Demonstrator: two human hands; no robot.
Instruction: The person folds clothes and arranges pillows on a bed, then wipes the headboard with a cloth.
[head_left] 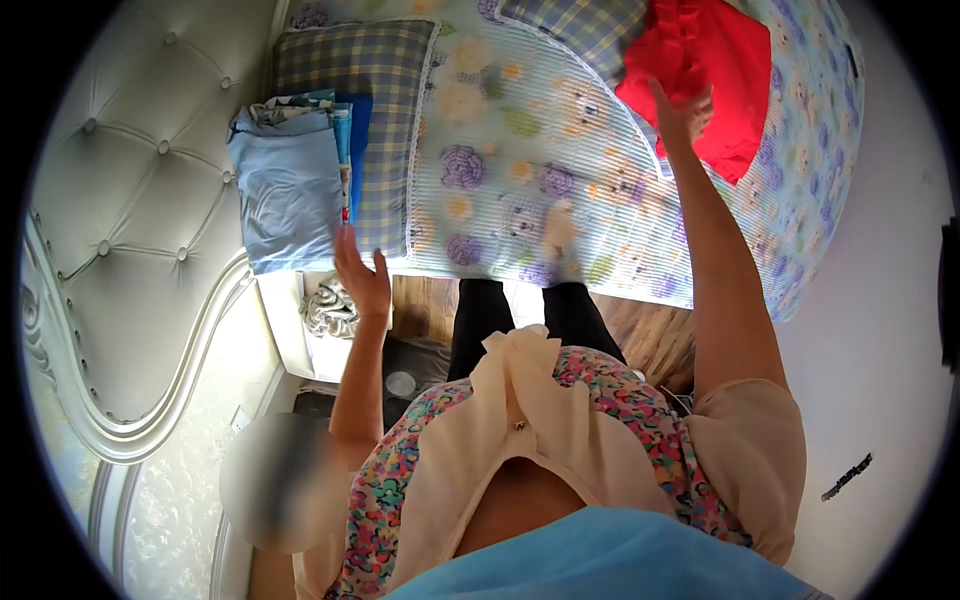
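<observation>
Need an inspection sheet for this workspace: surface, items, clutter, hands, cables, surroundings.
Surface: bed with a flower-and-bear print cover.
Job's things: red cloth, lying partly over the right plaid pillow; folded stack, light blue on top, partly on the left plaid pillow.
Clutter: crumpled grey cloth beside the bed.
Hands: left hand open by the folded stack; right hand open at the red cloth; contact unclear for both.
Cables: possible thin cord at the person's right side, too small to confirm.
Surroundings: tufted headboard left, wood floor, pale wall right.

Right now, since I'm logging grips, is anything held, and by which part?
The left hand holds nothing. The right hand is at the red cloth; whether it grips any part cannot be told.
</observation>
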